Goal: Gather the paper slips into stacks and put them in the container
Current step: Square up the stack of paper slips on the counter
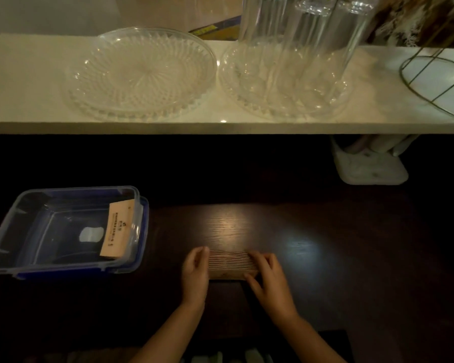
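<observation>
A stack of tan paper slips stands on edge on the dark wooden table, held between both hands. My left hand presses its left end, and my right hand grips its right end with fingers over the top. To the left sits a clear plastic container with a blue rim. Inside it, one stack of tan slips leans against the right wall.
A white shelf runs above the table, carrying two clear glass plates, tall glasses and a wire basket. A white object stands under the shelf at the right.
</observation>
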Demonstrator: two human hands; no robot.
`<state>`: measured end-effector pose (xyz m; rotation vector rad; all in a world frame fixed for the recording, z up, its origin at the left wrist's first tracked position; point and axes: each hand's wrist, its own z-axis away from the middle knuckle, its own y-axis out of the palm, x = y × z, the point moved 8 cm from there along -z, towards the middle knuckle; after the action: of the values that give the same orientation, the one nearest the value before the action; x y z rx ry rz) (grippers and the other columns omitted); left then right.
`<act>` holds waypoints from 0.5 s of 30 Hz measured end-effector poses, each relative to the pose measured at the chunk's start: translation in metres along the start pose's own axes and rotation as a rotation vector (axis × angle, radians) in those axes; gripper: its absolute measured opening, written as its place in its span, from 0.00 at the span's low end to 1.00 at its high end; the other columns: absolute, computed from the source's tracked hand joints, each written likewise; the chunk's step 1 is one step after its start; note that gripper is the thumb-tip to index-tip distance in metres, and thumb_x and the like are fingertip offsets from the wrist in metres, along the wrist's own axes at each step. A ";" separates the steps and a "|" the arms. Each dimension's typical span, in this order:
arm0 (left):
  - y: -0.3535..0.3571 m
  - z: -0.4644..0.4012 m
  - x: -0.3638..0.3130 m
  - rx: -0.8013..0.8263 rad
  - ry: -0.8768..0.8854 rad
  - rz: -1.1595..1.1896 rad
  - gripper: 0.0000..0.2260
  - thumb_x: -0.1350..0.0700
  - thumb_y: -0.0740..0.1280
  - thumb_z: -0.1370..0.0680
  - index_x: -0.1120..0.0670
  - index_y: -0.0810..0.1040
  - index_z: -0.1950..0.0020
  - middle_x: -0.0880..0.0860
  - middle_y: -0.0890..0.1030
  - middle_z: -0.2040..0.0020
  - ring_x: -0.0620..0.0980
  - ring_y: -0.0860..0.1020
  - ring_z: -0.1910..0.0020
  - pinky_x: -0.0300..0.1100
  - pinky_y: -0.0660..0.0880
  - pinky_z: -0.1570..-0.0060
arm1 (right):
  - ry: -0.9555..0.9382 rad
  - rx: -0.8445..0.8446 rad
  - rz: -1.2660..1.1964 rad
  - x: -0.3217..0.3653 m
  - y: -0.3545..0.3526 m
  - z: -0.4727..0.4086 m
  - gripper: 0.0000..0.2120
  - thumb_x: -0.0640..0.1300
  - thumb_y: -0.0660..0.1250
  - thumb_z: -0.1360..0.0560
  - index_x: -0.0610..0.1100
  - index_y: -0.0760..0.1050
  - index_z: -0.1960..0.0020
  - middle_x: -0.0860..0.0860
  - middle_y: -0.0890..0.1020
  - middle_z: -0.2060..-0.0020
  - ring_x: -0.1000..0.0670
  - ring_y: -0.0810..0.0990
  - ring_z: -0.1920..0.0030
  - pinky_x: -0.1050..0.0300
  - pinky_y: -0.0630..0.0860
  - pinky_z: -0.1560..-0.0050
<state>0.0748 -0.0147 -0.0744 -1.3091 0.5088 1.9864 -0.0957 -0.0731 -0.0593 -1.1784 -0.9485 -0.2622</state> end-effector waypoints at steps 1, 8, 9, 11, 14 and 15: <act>0.000 0.003 0.002 0.022 0.026 -0.029 0.08 0.56 0.61 0.23 0.55 0.79 0.52 0.55 0.81 0.53 0.51 0.78 0.53 0.35 0.74 0.58 | 0.027 0.004 -0.002 -0.005 0.003 0.004 0.24 0.44 0.66 0.26 0.53 0.64 0.32 0.55 0.69 0.43 0.53 0.74 0.43 0.69 0.68 0.42; 0.009 0.012 0.001 0.036 0.088 0.077 0.13 0.59 0.53 0.20 0.48 0.75 0.44 0.45 0.77 0.44 0.40 0.74 0.45 0.33 0.69 0.48 | 0.091 -0.005 -0.100 0.002 0.024 0.017 0.35 0.40 0.58 0.22 0.62 0.37 0.30 0.48 0.45 0.24 0.59 0.48 0.31 0.62 0.60 0.36; 0.010 0.013 0.002 0.049 0.101 0.059 0.13 0.58 0.53 0.20 0.47 0.75 0.45 0.43 0.76 0.44 0.38 0.74 0.46 0.31 0.69 0.49 | 0.071 0.015 -0.091 0.003 0.025 0.017 0.36 0.39 0.57 0.21 0.64 0.35 0.32 0.47 0.44 0.24 0.58 0.46 0.30 0.61 0.60 0.34; 0.009 0.013 0.006 0.067 0.130 0.000 0.13 0.57 0.52 0.20 0.48 0.75 0.47 0.45 0.76 0.43 0.37 0.73 0.45 0.27 0.69 0.49 | 0.036 0.055 -0.051 0.004 0.025 0.018 0.36 0.39 0.56 0.21 0.63 0.36 0.30 0.45 0.45 0.24 0.56 0.45 0.28 0.60 0.59 0.32; 0.009 0.010 0.009 0.074 0.131 0.000 0.13 0.57 0.52 0.20 0.50 0.76 0.50 0.49 0.77 0.44 0.41 0.75 0.47 0.25 0.71 0.54 | 0.042 0.062 -0.003 0.002 0.024 0.015 0.32 0.39 0.59 0.23 0.53 0.47 0.26 0.43 0.56 0.26 0.48 0.60 0.28 0.56 0.64 0.32; 0.009 0.010 0.010 0.089 0.118 0.011 0.13 0.57 0.52 0.20 0.50 0.75 0.51 0.49 0.78 0.46 0.43 0.76 0.49 0.26 0.72 0.55 | 0.046 0.053 0.049 0.001 0.024 0.013 0.31 0.40 0.61 0.24 0.51 0.50 0.26 0.44 0.60 0.28 0.47 0.65 0.31 0.54 0.66 0.33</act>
<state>0.0594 -0.0118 -0.0797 -1.3759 0.6540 1.8809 -0.0866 -0.0517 -0.0739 -1.1411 -0.8805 -0.2224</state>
